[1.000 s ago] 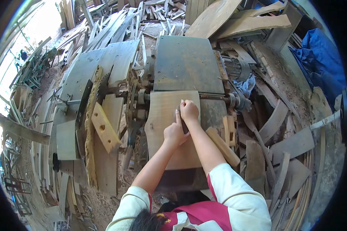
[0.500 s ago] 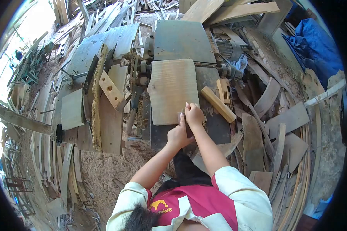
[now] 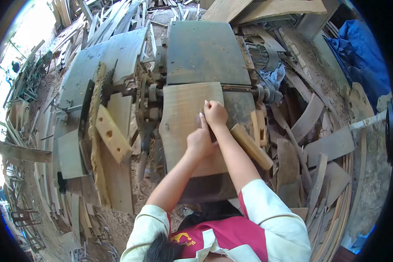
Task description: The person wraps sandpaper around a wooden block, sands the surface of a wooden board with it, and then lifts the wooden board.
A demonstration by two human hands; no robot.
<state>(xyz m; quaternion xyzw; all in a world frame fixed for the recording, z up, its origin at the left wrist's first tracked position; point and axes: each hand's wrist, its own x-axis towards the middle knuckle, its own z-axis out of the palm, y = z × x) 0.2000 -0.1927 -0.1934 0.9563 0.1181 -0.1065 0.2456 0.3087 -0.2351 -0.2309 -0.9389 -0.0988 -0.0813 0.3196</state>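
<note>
Gripping a dark block on top of the wide board, I have both hands close together. My right hand is curled into a fist about it, and my left hand is wrapped round it with one digit stretched forward (most of the block is hidden by my own fingers). The board lies flat on the near plate of the machine, its far edge close to the dusty far plate. Just beside the board on my right sits a short timber; off to my left, a holed block lies aslant near a rough-edged strip.
</note>
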